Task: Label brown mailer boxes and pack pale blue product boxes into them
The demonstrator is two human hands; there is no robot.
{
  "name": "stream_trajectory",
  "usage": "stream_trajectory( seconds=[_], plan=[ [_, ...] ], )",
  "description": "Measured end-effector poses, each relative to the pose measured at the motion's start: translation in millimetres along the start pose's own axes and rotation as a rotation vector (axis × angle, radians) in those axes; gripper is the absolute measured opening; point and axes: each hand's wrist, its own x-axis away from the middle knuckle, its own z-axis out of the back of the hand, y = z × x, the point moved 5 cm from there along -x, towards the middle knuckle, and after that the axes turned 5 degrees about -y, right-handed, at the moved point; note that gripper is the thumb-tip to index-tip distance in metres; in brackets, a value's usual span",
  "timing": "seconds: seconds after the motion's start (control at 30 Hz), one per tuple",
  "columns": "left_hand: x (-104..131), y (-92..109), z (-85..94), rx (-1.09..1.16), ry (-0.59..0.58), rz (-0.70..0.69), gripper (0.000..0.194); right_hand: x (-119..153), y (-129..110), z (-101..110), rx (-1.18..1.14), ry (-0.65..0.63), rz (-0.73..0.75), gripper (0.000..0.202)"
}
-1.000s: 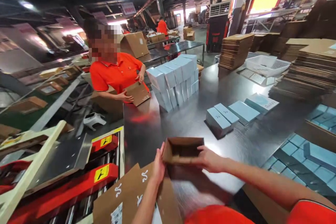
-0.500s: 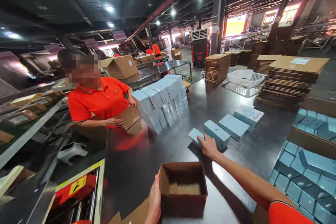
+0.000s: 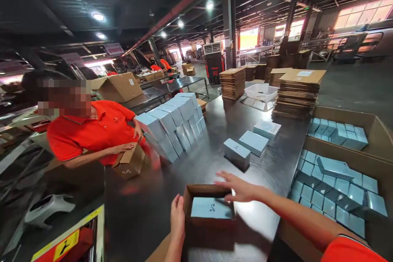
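An open-topped cardboard box (image 3: 211,229) stands on the metal table in front of me. Inside it lies a pale blue-white box (image 3: 201,208) with a dark squiggle on top. My left hand (image 3: 177,219) holds the cardboard box against its left wall, fingers upright along the side. Over the right rim hovers my right hand (image 3: 241,187), fingers spread, with nothing gripped; its fingertips are close to the pale box's right end. Just beyond are a taller pale box (image 3: 237,153) with a similar mark, a flat pale box (image 3: 253,143) and a printed pale box (image 3: 267,129).
A co-worker in an orange shirt (image 3: 101,131) handles a closed carton (image 3: 130,161) at left. Beside them stands a stacked row of pale boxes (image 3: 181,120). Flattened cardboard stacks (image 3: 296,94) and a white basket (image 3: 260,91) sit at the back. Large cartons (image 3: 380,196) of pale boxes flank the table's right.
The small pale box under my right hand has gone from the table into the cardboard box. My right hand has come back and opened. The co-worker's carton has turned; my view has swung right.
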Motion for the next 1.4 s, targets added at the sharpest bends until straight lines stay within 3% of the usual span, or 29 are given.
stream_trajectory(
  seconds=[0.1,0.2,0.33,0.47,0.57,0.63,0.73,0.9,0.97,1.03,1.13,1.23,1.3,1.4],
  plan=[
    [18,13,0.0,-0.298,0.059,-0.22,0.038,7,35,-15,-0.172,0.043,-0.09,0.09],
    [46,11,-11.0,-0.488,-0.093,-0.438,0.051,2,55,-31,-0.142,0.173,-0.131,0.099],
    [88,-1,-20.9,-0.825,-0.21,-0.631,0.056,-19,62,-39,0.098,0.36,-0.112,0.087],
    [128,-4,-31.3,-1.048,-0.281,-0.814,0.051,-30,55,-37,0.18,0.305,-0.007,0.079],
    [144,6,-38.8,-1.138,-0.335,-0.863,0.051,-27,46,-45,0.13,0.148,0.074,0.056],
    [139,19,-44.5,-1.149,-0.391,-0.839,0.049,-23,44,-56,0.074,0.037,0.093,0.047],
    [107,37,-53.2,-1.072,-0.45,-0.812,0.057,-19,54,-63,-0.078,-0.018,0.038,0.045],
    [41,34,-51.3,-1.077,-0.363,-0.716,0.069,-9,75,-55,-0.48,0.011,-0.176,0.068],
    [38,23,-52.8,-1.096,-0.473,-0.689,0.067,5,70,-53,-0.413,0.064,-0.251,0.069],
    [44,13,-54.3,-1.099,-0.582,-0.656,0.067,21,55,-59,-0.205,0.09,-0.255,0.063],
    [51,7,-56.7,-1.061,-0.647,-0.604,0.069,37,30,-83,0.11,0.068,-0.255,0.065],
    [37,3,-54.4,-0.864,-0.701,-0.532,0.066,40,23,-102,0.259,0.08,-0.295,0.068],
    [16,0,-36.2,-0.652,-0.62,-0.463,0.062,33,25,-105,0.274,0.092,-0.292,0.064],
    [-12,-16,29.5,-0.406,-0.233,-0.316,0.057,4,32,-97,0.228,0.078,-0.292,0.062]
  ],
)
